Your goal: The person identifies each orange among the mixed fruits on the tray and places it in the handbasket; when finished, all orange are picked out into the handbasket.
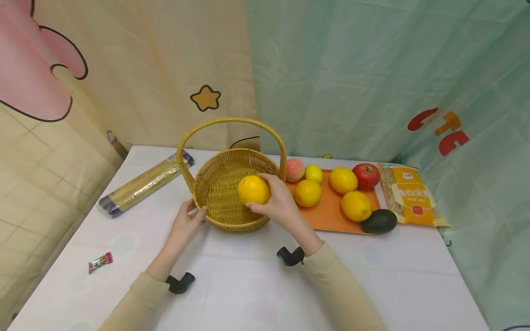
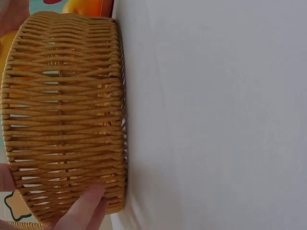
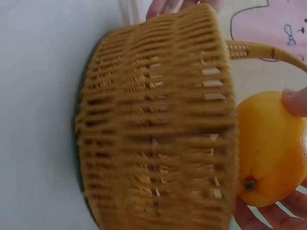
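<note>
A wicker basket [image 1: 232, 227] with a tall arched handle stands on the white table. At its left rim, my left hand [image 1: 188, 224] holds the edge between thumb and fingers; in the left wrist view fingertips [image 2: 87, 203] lie against the woven side. My right hand [image 1: 281, 202] grips an orange [image 1: 254, 190] over the right part of the basket. The right wrist view shows the orange [image 3: 268, 148] beyond the basket's rim, thumb on one side and fingers on the other. Inside, the woven bottom of the basket is visible.
Right of the basket, an orange tray [image 1: 327, 220] bears several yellow fruits, a peach [image 1: 295, 170], a red apple [image 1: 366, 176] and a dark avocado [image 1: 379, 221]. Beyond lies a grain bag [image 1: 411, 195]. A long noodle-like pack [image 1: 145, 184] and a small candy [image 1: 100, 262] lie left.
</note>
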{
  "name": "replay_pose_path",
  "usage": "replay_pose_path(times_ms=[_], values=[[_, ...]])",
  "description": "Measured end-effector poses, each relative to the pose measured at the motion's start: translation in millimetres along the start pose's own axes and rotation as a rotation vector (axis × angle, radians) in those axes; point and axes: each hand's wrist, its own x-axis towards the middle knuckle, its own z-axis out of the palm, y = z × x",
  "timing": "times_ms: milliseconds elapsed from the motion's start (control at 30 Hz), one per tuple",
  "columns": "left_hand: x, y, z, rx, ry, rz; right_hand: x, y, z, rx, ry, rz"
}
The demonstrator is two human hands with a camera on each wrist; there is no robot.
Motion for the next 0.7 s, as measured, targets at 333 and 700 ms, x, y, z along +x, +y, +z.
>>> replay_pose_path(times_ms=[333, 700], values=[[-2.3, -1.1, 4.1, -0.138, -0.012, -0.036, 33.0, -18.2, 49.3, -0.056, -0.177, -0.021], [-5.9, -3.6, 4.6, -0.184, -0.011, -0.029, 48.5, -32.8, 84.9, -0.186, -0.291, 0.018]])
